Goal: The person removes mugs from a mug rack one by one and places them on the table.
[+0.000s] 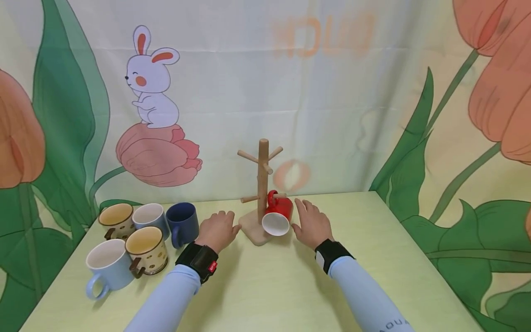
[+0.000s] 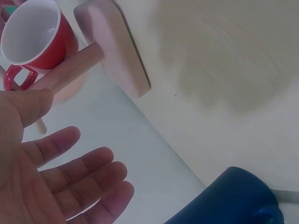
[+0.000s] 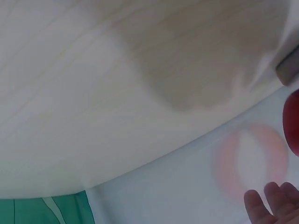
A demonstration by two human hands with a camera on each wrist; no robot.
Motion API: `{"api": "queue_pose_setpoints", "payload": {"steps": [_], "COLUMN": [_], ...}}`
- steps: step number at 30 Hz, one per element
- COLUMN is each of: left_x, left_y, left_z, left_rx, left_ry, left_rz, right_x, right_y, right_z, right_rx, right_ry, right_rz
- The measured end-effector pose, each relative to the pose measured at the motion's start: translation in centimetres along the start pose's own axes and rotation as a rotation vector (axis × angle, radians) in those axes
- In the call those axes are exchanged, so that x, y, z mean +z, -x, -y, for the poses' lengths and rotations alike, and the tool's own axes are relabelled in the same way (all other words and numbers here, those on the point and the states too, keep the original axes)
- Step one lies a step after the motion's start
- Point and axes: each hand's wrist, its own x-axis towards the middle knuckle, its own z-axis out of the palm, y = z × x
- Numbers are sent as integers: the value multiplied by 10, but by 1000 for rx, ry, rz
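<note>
A red mug (image 1: 284,208) with a white inside hangs by its handle on a lower peg of a wooden mug tree (image 1: 262,184), its mouth tilted toward me. In the left wrist view the red mug (image 2: 65,44) shows its handle looped at a peg. My right hand (image 1: 312,225) is just right of the mug, fingers relaxed and holding nothing. On the stand's other side, my left hand (image 1: 217,230) hovers with loose, spread fingers, between the base and a dark blue mug (image 1: 188,221). The left palm (image 2: 32,186) holds nothing.
Left of my left hand stand a light blue mug (image 1: 109,265), a patterned yellow mug (image 1: 149,258), a second patterned mug (image 1: 120,226) and a white-and-blue mug (image 1: 151,219). A printed curtain (image 1: 232,83) hangs behind the pale table (image 1: 257,290).
</note>
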Motion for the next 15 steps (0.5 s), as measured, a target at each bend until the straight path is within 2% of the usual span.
{"api": "queue_pose_setpoints", "payload": {"steps": [6,15], "left_x": [2,2], "left_y": [3,5], "left_z": [2,1], "left_rx": [-5,-3], "left_ry": [12,15], "left_rz": [18,26], "right_x": [11,21], "right_y": [-2,-9], "right_z": [-1,5], "right_rx": [-144,-251], "right_ry": [46,14], "right_rz": [22,-44]}}
